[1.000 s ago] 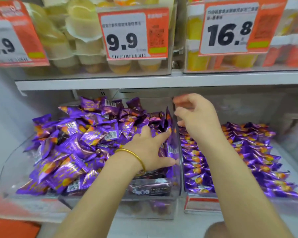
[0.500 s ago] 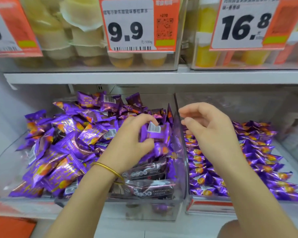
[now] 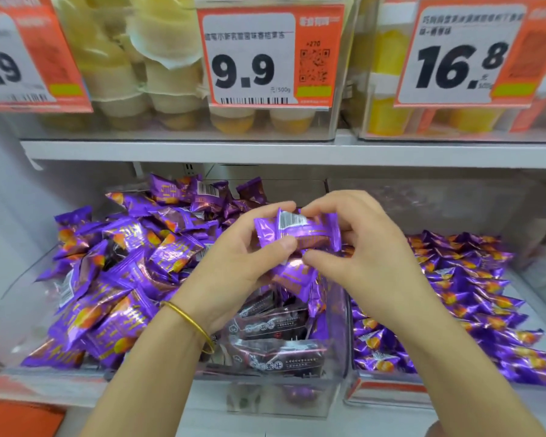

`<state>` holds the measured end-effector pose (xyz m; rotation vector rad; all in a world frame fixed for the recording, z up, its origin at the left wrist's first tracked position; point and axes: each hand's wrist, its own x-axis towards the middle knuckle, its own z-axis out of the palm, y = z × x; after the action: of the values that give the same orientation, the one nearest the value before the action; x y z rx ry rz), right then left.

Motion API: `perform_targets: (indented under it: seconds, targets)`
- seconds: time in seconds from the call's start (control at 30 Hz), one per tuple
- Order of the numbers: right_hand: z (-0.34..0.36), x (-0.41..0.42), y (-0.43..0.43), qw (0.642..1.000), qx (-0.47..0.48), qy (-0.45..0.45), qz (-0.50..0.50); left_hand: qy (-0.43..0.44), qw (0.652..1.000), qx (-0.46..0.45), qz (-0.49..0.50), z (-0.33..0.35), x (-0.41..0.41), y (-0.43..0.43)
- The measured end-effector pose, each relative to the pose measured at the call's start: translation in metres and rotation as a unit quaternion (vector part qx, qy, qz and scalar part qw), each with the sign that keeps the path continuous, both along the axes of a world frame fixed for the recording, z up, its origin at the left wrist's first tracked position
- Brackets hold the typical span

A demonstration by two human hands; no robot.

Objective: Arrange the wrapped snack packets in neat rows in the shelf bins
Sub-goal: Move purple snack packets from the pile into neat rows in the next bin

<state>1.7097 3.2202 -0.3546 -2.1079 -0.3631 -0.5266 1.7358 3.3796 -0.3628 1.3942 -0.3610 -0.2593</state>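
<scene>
Head view. Centre of frame: the left hand [image 3: 230, 269] and the right hand [image 3: 372, 260] each have their grip clamped on one purple packet [image 3: 300, 231], held above the clear middle bin [image 3: 331, 389]. More packets are bunched below it against the left palm. Lower centre: dark packets [image 3: 275, 329] lie in that bin. Left of frame: a loose pile of packets [image 3: 123, 263]. Right of frame: rows of packets [image 3: 460, 294].

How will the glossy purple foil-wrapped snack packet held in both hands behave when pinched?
Probably light: fingertips of the left hand and right hand alone hold the glossy purple foil-wrapped snack packet. Likely slippery, given the shiny film. Crimped ends look floppy.
</scene>
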Motion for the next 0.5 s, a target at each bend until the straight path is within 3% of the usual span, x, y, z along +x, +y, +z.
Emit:
perform_targets:
  seconds: [0.2, 0.5]
  targets:
    - [-0.0009, 0.0033, -0.0057, 0.982, 0.158, 0.025, -0.097, 0.053, 0.996, -0.063, 0.047, -0.0005, 0.0066, 0.0013]
    - [0.0059, 0.0004, -0.0037, 0.953, 0.265, 0.090, -0.116, -0.004, 0.997, -0.023, 0.069, -0.0004, 0.0064, -0.0021]
